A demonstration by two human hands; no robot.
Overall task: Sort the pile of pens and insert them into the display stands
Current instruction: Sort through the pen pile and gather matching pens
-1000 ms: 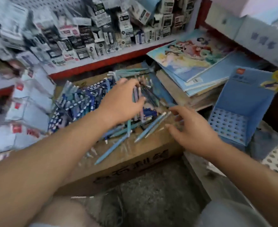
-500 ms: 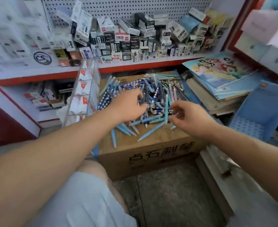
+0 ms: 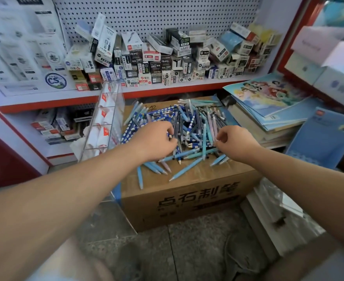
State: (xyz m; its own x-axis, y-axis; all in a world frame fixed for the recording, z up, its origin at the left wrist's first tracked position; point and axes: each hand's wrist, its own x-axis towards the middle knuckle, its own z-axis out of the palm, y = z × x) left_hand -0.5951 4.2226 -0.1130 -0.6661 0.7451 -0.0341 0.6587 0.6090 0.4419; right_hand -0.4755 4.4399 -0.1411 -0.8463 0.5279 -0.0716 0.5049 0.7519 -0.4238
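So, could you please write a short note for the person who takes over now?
Left hand: fingers curled into the pile of pens; grip unclear.
Right hand: the same, at the pile's right side.
Pens lie mixed on the cardboard box.
Blue display stand stands right of it, no pens visible inside.
Done: nothing visibly inserted.
Left: sort all pens, fill the stand.

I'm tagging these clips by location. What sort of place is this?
Most likely a stationery shop. A pegboard-backed shelf is crowded with small boxes, illustrated notebooks are stacked beside it, and a pile of pens lies on a cardboard carton.
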